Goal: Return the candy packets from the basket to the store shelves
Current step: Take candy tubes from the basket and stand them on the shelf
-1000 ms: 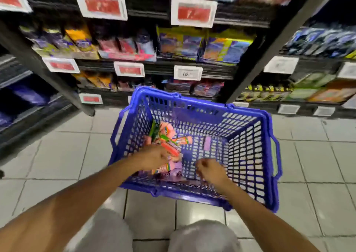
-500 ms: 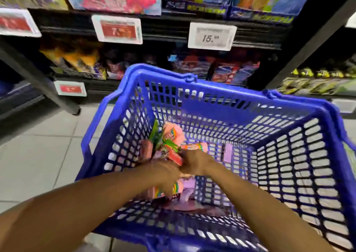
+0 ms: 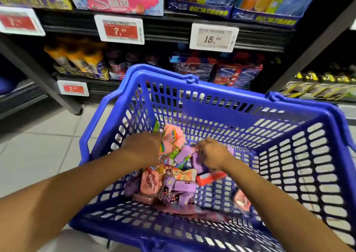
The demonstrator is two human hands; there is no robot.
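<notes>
A blue plastic basket [image 3: 240, 120] is sitting low in front of the store shelves [image 3: 173, 18], its mesh walls rising around a loose heap of candy packets [image 3: 173, 184] that is lying toward its left half. In the heap, pink packets, purple boxes and one red box [image 3: 210, 177] are showing, though they are overlapping too much to count exactly; one more pink packet [image 3: 241, 200] is lying apart near the right wall. Both arms are reaching down into the basket. The left hand [image 3: 144, 147] is curling its fingers around a bunch of pink and rainbow-striped packets [image 3: 172, 138] at the top of the heap. The right hand [image 3: 212, 153] is curling its fingers against a purple box [image 3: 198, 162]; how firmly it is holding it cannot be told. On the shelves behind, four price tags are hanging, three red ones [image 3: 120, 29] and one white [image 3: 213, 37], with boxes of packaged sweets [image 3: 123, 1] standing above them.
</notes>
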